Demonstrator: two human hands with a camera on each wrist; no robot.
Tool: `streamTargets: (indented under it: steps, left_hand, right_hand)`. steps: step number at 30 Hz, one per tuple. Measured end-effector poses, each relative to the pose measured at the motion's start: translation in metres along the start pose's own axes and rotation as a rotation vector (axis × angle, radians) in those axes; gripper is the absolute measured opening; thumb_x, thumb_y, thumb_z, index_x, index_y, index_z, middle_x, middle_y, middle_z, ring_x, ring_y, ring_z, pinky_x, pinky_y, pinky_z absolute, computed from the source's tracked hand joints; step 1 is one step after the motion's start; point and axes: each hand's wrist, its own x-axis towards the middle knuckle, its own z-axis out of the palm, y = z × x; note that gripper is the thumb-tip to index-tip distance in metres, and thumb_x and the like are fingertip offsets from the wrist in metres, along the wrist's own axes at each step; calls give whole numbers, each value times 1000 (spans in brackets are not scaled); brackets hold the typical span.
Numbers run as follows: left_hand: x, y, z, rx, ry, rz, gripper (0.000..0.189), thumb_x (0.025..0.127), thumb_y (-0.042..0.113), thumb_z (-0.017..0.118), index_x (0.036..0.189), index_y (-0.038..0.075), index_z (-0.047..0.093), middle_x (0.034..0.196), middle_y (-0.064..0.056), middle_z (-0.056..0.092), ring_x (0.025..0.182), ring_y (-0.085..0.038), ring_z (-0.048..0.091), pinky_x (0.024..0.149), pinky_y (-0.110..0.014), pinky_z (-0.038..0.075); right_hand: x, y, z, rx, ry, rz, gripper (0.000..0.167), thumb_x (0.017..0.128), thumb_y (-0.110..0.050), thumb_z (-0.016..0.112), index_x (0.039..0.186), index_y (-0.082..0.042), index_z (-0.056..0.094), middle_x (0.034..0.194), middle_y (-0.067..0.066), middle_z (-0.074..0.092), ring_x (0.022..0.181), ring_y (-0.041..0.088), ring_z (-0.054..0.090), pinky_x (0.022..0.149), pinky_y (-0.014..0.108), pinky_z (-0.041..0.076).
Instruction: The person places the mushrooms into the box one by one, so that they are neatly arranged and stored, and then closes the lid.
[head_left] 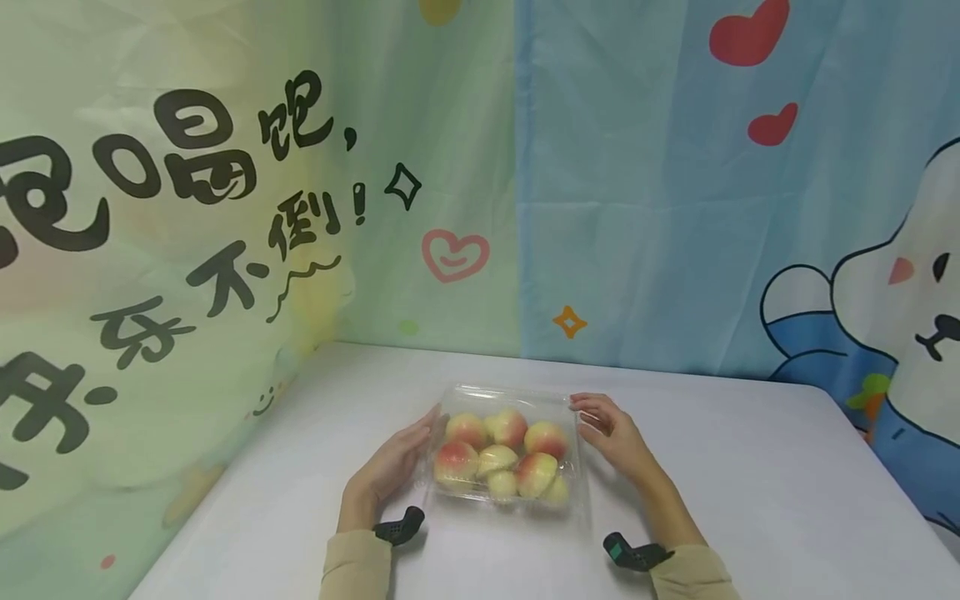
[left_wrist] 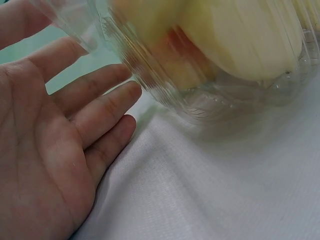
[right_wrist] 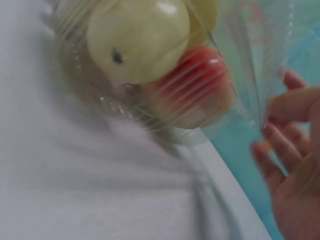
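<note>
A clear plastic fruit box (head_left: 506, 396) is filled with several yellow and red peaches (head_left: 542, 439). My left hand (head_left: 401, 454) is at the box's left side, and its thumb and forefinger pinch the rim. In the left wrist view the other fingers (left_wrist: 112, 107) of that hand stretch beside the ribbed wall. At the far right corner, my right hand (head_left: 617, 437) pinches the rim with thumb and fingers. Whether the box rests on the table or hangs just above it, I cannot tell.
A white cloth covers the table (head_left: 750, 467), with soft wrinkles under the box. Printed curtains (head_left: 637, 208) hang along the back and left edges. A black wrist device (head_left: 401, 527) sits on the left wrist and another black device (head_left: 636, 554) on the right.
</note>
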Motion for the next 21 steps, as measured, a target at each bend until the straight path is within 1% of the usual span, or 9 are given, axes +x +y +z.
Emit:
streamTargets:
  steps: [2, 6, 9, 11, 13, 15, 17, 19, 21]
  left_hand:
    - [0, 0, 0, 3, 15, -10, 55, 100, 34, 40, 151, 19, 27, 156, 3, 28, 148, -12, 10, 121, -33, 6]
    - [1, 0, 1, 15, 32, -19, 54, 99, 36, 41, 150, 21, 29, 156, 6, 28, 148, -12, 9, 121, -34, 7]
    - [2, -1, 1, 22, 33, -16, 54, 99, 35, 41, 150, 22, 29, 157, 5, 27, 148, -13, 8, 121, -35, 6]
    - [2, -2, 0, 21, 27, -8, 54, 99, 34, 42, 150, 22, 29, 157, 6, 25, 148, -13, 9, 121, -36, 6]
    - [3, -2, 0, 8, 15, 3, 53, 99, 31, 42, 150, 22, 28, 158, 6, 24, 148, -13, 9, 121, -36, 5]
    - [3, -3, -1, 0, 6, 8, 53, 99, 29, 42, 150, 22, 28, 158, 6, 23, 148, -14, 9, 121, -37, 5]
    - [2, -2, -1, -6, 6, 3, 53, 99, 28, 44, 150, 23, 28, 158, 8, 22, 148, -13, 9, 121, -38, 5]
    - [1, -1, 0, 1, 12, -6, 54, 99, 28, 45, 150, 25, 29, 158, 9, 21, 148, -14, 8, 121, -39, 5]
    - [0, 0, 0, 32, 29, -9, 54, 98, 31, 46, 149, 27, 29, 158, 10, 20, 148, -15, 6, 121, -41, 6]
  right_hand:
    - [-1, 0, 1, -20, -7, 16, 27, 90, -2, 60, 117, 1, 59, 134, 20, 50, 121, -2, 49, 104, 35, 41]
    - [-3, -7, 6, -47, 13, 110, 39, 91, 0, 57, 129, 0, 50, 139, 21, 47, 130, 20, 48, 106, 46, 38]
    - [-2, -16, 9, -99, 37, 232, 48, 92, -2, 56, 138, -4, 42, 139, 22, 46, 127, 41, 48, 102, 48, 45]
    - [-1, -21, 11, -158, 56, 325, 48, 93, -7, 55, 139, -5, 42, 134, 22, 50, 116, 37, 58, 93, 43, 53]
    - [1, -26, 13, -214, 67, 421, 47, 93, -12, 56, 138, -5, 43, 123, 22, 58, 96, 29, 67, 78, 36, 58]
    - [2, -30, 15, -263, 73, 503, 46, 92, -16, 56, 136, -4, 45, 110, 21, 63, 75, 20, 68, 64, 29, 58]
    - [2, -33, 16, -285, 74, 552, 45, 93, -18, 55, 134, -2, 46, 100, 20, 65, 61, 13, 63, 56, 25, 56]
    - [2, -35, 17, -294, 66, 575, 44, 93, -17, 55, 133, -1, 47, 97, 18, 65, 55, 11, 60, 53, 24, 55]
    - [2, -38, 17, -275, 47, 573, 45, 93, -15, 54, 134, 0, 47, 99, 18, 63, 57, 11, 60, 55, 25, 56]
